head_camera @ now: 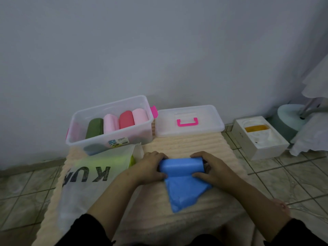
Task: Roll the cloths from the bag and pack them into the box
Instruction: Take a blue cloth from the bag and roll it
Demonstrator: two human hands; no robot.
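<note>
A blue cloth point(182, 181) lies on the beige mat point(177, 144), its far end wound into a roll and its near end still flat. My left hand point(150, 167) grips the roll's left end and my right hand point(211, 167) grips its right end. The clear plastic box point(110, 139) stands at the back left and holds rolled cloths: green point(95, 127), light pink point(111, 124), red point(126, 119) and pink point(140, 115). A white translucent bag point(92, 176) with dark letters lies left of my hands, something green showing at its mouth.
The box's clear lid point(190, 121) with a pink handle lies behind the mat by the wall. A white carton point(259, 137) with a yellow item sits on the tiled floor at right, beside a pale round base point(289, 116) and white fabric.
</note>
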